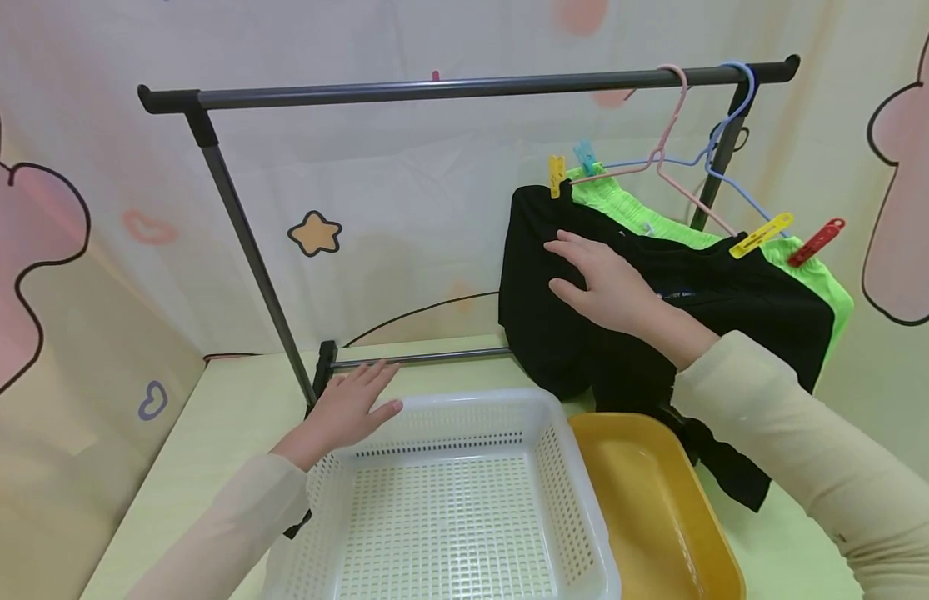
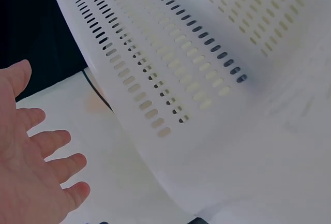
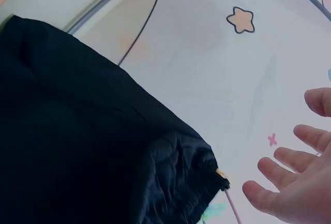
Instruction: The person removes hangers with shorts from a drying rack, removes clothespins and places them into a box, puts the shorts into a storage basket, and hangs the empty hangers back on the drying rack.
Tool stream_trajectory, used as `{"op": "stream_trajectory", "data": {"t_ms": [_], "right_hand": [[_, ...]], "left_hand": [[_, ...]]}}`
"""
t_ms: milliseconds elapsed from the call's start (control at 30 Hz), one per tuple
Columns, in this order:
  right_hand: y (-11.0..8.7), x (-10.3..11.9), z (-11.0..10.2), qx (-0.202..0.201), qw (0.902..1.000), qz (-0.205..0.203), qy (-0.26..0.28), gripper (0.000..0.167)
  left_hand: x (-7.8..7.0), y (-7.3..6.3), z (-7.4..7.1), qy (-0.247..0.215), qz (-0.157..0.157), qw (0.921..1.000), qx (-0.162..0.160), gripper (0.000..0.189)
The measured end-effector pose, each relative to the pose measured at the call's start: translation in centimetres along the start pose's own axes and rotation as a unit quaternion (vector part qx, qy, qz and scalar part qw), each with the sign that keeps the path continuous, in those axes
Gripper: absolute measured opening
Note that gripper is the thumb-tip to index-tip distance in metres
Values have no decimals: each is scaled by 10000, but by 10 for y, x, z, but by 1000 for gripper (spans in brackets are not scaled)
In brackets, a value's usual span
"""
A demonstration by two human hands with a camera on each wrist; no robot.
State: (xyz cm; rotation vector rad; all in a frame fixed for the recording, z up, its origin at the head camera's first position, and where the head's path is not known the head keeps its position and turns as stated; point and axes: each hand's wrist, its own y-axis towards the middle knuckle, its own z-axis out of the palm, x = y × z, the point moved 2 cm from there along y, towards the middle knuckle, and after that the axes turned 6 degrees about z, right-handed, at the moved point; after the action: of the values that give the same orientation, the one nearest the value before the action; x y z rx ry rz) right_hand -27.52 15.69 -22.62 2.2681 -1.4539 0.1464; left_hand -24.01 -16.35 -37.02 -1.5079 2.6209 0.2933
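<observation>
See a white perforated plastic basket (image 1: pixel 449 525) at 6 o'clock and, near it at 8, the left grip (image 1: pixel 347 410), released. Find the right grip (image 1: pixel 608 287) likewise released at 3, before black cloth trousers (image 1: pixel 756 312) clipped to a thin pink hanger (image 1: pixel 672 122). Expect soft, light, probably limp handling; best pinched at the waistband (image 1: pixel 674 257).
</observation>
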Motion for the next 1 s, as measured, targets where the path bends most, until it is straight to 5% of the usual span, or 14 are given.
{"op": "stream_trajectory", "data": {"t_ms": [567,1000], "right_hand": [[-15,-9,-39,-879,9960,144,-43,42],[-15,-21,-70,-958,9936,429,410,44]], "left_hand": [[0,-26,-7,86,133,9986,-512,58],[1,-40,-15,62,132,9978,-645,57]]}}
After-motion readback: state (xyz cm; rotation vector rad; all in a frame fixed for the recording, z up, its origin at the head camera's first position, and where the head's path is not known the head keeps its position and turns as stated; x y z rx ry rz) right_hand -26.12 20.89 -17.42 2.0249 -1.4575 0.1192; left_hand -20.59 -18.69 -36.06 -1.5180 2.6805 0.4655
